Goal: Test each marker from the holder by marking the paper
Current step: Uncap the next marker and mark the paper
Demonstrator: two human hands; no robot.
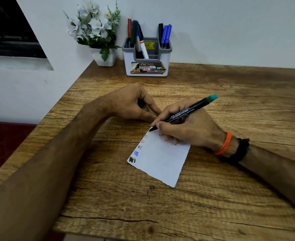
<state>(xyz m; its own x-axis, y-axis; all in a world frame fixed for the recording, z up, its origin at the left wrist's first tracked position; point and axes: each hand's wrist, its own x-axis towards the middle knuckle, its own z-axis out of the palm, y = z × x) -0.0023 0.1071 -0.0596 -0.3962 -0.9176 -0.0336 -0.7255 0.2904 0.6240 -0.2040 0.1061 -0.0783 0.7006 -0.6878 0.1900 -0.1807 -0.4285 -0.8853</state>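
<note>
Wood-grain bench (212, 197) pushed into a corner, plain white wall behind it and a dark window off to the far left. The right hand (188, 129) pinches a black marker (186, 113) with a teal end, tip down on the far corner of the paper (162, 162), which has colour scribbles along its left edge. The left hand (134, 103) is curled up, fingertips on the bench just beside that corner; can't tell if it's gripping anything. The holder (147, 58) full of markers sits at the far edge next to a white flower pot (105, 58).
</note>
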